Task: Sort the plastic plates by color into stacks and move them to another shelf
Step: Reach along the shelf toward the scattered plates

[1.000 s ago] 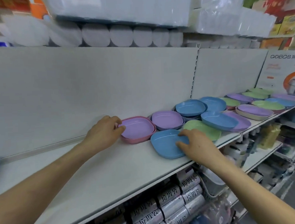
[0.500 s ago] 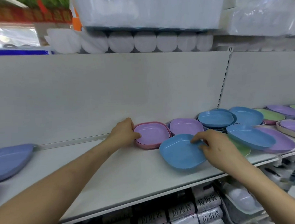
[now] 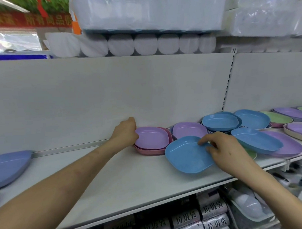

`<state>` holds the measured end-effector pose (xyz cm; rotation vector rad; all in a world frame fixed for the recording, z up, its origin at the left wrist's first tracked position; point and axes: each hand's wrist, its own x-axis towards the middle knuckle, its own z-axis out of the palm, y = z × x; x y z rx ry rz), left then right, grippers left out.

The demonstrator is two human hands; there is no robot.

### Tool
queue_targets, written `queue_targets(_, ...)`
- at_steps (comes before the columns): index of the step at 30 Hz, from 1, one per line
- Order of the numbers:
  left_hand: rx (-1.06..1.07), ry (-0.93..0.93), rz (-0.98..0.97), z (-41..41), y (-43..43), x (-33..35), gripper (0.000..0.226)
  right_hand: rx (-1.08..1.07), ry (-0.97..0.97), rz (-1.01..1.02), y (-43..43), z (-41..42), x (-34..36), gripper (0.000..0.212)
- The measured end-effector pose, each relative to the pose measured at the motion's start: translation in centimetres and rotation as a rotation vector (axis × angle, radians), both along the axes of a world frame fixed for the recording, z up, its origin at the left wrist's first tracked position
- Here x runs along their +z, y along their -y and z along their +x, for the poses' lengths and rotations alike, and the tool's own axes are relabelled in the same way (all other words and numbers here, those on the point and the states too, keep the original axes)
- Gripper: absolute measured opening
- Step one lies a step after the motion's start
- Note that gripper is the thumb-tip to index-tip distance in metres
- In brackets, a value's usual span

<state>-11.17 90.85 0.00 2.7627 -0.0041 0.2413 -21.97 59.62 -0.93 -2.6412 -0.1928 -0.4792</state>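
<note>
My left hand (image 3: 125,132) grips the left rim of a purple plate (image 3: 152,137) that lies on top of a pink plate (image 3: 151,151) near the back wall. My right hand (image 3: 221,150) holds the right edge of a blue plate (image 3: 186,156) at the shelf front, fingers over its rim. Behind it sits another purple plate (image 3: 189,130). Further right lie blue plates (image 3: 219,122), a tilted blue plate (image 3: 256,141) over a purple one (image 3: 290,146), and a green plate (image 3: 277,119). A green plate edge (image 3: 252,155) shows under my right hand.
A bluish-purple plate (image 3: 9,167) lies at the far left of the white shelf (image 3: 115,181). White stacked goods (image 3: 143,44) fill the shelf above. Rolls of bin bags (image 3: 186,220) sit on the shelf below. A slotted upright (image 3: 229,81) divides the back panel.
The view has swung left, bringing the bluish-purple plate into sight. My right hand has slid the blue plate left and tilted it. My left hand has lifted the purple plate's left rim slightly.
</note>
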Motion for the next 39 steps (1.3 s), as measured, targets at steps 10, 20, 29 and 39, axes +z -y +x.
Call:
queue_targets(10,-0.037,0.206,0.209,-0.5,0.4,1.4,0.035,-0.014,0.017,0.041,0.4,0.1,-0.1,0.034)
queue_targets(20,-0.076,0.043,-0.588,-1.7,-1.2,0.9,0.038,-0.012,-0.035,0.279,0.5,-0.5,0.1,0.043)
queue_targets(29,0.005,-0.040,-1.041,-6.8,-2.5,1.0,0.029,0.137,-0.112,0.637,-0.5,-1.0,0.2,0.054)
queue_targets(39,0.121,0.167,-0.825,-17.1,-6.7,-1.2,0.049,0.372,-0.196,0.655,-5.6,-1.8,-1.1,0.059)
